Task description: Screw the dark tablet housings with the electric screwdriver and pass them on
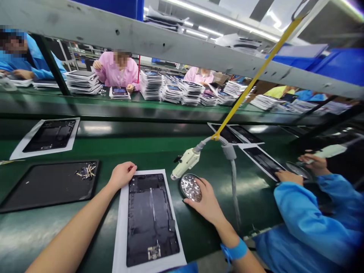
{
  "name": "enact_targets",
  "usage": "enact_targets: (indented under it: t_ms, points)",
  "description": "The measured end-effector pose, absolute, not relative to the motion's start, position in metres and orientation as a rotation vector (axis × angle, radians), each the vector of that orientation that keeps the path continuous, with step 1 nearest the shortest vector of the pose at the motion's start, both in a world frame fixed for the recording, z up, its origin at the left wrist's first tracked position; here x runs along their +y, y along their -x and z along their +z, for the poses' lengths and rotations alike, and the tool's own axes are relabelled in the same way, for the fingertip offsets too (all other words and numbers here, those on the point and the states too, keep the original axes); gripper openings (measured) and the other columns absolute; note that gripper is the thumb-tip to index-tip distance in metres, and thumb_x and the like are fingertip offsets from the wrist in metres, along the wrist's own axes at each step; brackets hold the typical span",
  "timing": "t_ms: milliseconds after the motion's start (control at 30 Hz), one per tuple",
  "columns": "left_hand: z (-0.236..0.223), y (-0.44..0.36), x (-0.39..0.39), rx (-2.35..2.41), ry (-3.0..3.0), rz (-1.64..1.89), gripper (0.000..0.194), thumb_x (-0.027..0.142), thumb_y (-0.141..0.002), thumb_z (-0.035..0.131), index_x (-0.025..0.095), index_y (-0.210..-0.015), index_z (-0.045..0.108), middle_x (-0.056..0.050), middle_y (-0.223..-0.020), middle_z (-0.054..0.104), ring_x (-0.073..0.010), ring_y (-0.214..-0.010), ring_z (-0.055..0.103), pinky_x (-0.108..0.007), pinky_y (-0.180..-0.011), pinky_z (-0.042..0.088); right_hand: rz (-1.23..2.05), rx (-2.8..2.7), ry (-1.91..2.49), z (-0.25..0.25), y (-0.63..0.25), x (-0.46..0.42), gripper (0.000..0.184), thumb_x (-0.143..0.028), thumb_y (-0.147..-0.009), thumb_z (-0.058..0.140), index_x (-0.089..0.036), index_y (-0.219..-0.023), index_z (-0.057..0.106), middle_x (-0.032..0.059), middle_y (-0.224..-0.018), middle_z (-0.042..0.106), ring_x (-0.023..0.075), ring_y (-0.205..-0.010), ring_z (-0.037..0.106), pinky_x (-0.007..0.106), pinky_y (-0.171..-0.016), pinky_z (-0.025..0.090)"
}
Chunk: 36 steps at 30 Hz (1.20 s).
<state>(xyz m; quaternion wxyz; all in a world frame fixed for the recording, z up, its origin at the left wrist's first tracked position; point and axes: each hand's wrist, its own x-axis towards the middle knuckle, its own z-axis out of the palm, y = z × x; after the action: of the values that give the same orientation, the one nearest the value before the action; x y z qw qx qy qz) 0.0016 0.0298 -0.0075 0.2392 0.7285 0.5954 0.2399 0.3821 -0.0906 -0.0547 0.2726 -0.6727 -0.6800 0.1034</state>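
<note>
My right hand [207,203] grips the rim of a round dish [191,187] full of tiny shiny metal pieces that look like screws. Directly in front of me lies a dark tablet housing [150,216] on a white sheet [121,227], with small parts and a thin strip inside. At the sheet's upper left corner rests my left hand [123,175], its fingers curled closed; what they hold, if anything, is hidden. A cream electric screwdriver [186,163] hangs just above the dish, tip pointing down left.
A yellow strap [256,79] and grey cable [233,189] hang near the screwdriver. Left is a black tray [51,185] with small metal parts [86,171]. Another housing [51,134] lies behind it. At right, a co-worker's blue sleeve [304,212] reaches in.
</note>
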Motion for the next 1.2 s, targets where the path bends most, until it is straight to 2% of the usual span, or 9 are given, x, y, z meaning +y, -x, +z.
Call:
enact_targets:
  t_ms: [133,233,367,467,567,700,900,1033,1200]
  points:
    - [-0.006,-0.002,0.029,1.626,-1.993,0.643,0.029,0.038,-0.095,0.05,0.021,-0.084,0.071,-0.001,-0.078,0.072,-0.0177,-0.072,0.062,-0.028,-0.067,0.04,0.307,-1.844,1.806,-0.05,-0.378,-0.092,0.086,-0.052,-0.07,0.085,-0.022,-0.143,0.05,0.0165,-0.151,0.044,0.0396,-0.143,0.045,0.056,-0.121,0.041]
    - [-0.005,-0.002,0.029,1.627,-1.987,0.632,0.029,0.037,-0.095,0.05,0.021,-0.084,0.071,-0.002,-0.079,0.072,-0.0174,-0.071,0.062,-0.028,-0.067,0.039,0.272,-1.736,1.742,-0.037,-0.379,-0.097,0.07,-0.06,-0.078,0.076,-0.02,-0.133,0.059,0.0172,-0.147,0.052,0.0392,-0.14,0.048,0.057,-0.12,0.041]
    - [-0.006,-0.002,0.03,1.63,-2.004,0.613,0.029,0.038,-0.096,0.05,0.02,-0.086,0.07,-0.002,-0.079,0.072,-0.0178,-0.073,0.062,-0.028,-0.067,0.038,0.592,-1.46,1.701,-0.012,-0.384,-0.096,0.048,-0.067,-0.092,0.057,-0.021,-0.102,0.069,0.0136,-0.099,0.074,0.0295,-0.094,0.071,0.046,-0.093,0.058]
    - [-0.007,-0.002,0.031,1.63,-2.002,0.615,0.028,0.037,-0.096,0.05,0.021,-0.085,0.07,-0.002,-0.079,0.071,-0.0175,-0.073,0.061,-0.028,-0.067,0.037,0.988,-1.354,1.696,0.002,-0.382,-0.083,0.054,-0.075,-0.083,0.064,-0.021,-0.082,0.067,0.0076,-0.07,0.07,0.0232,-0.066,0.067,0.037,-0.069,0.059]
    - [-0.008,-0.002,0.031,1.618,-1.993,0.627,0.028,0.036,-0.096,0.05,0.02,-0.083,0.069,-0.002,-0.079,0.071,-0.0172,-0.072,0.061,-0.027,-0.066,0.037,1.214,-1.318,1.679,0.006,-0.372,-0.066,0.055,-0.074,-0.074,0.074,-0.02,-0.072,0.065,0.0035,-0.061,0.067,0.0169,-0.054,0.062,0.03,-0.054,0.054]
    - [-0.008,-0.003,0.03,1.615,-1.99,0.639,0.027,0.035,-0.096,0.051,0.02,-0.084,0.07,-0.001,-0.078,0.071,-0.0172,-0.071,0.061,-0.028,-0.066,0.037,1.324,-1.267,1.634,0.001,-0.353,-0.048,0.05,-0.067,-0.075,0.077,-0.018,-0.075,0.065,0.0038,-0.066,0.07,0.0134,-0.05,0.063,0.024,-0.046,0.051]
    - [-0.007,-0.003,0.031,1.609,-1.999,0.632,0.027,0.035,-0.096,0.051,0.02,-0.085,0.07,-0.002,-0.079,0.072,-0.017,-0.071,0.061,-0.028,-0.066,0.037,1.278,-1.152,1.564,0.002,-0.356,-0.027,0.048,-0.066,-0.083,0.072,-0.019,-0.091,0.065,0.0104,-0.088,0.076,0.0158,-0.068,0.072,0.028,-0.064,0.062]
    - [-0.007,-0.004,0.032,1.621,-1.991,0.62,0.026,0.035,-0.095,0.052,0.021,-0.085,0.071,-0.002,-0.08,0.073,-0.0177,-0.072,0.062,-0.028,-0.066,0.037,1.25,-1.222,1.621,0.012,-0.382,-0.026,0.05,-0.068,-0.08,0.072,-0.018,-0.081,0.063,0.0059,-0.072,0.072,0.0134,-0.058,0.067,0.025,-0.056,0.057]
    - [-0.006,-0.004,0.031,1.629,-1.966,0.63,0.027,0.037,-0.094,0.052,0.022,-0.087,0.073,-0.001,-0.08,0.074,-0.0186,-0.074,0.063,-0.029,-0.066,0.037,1.381,-1.415,1.712,0.018,-0.392,-0.031,0.045,-0.055,-0.074,0.083,-0.017,-0.063,0.062,0.0007,-0.053,0.065,0.0109,-0.044,0.058,0.022,-0.045,0.047]
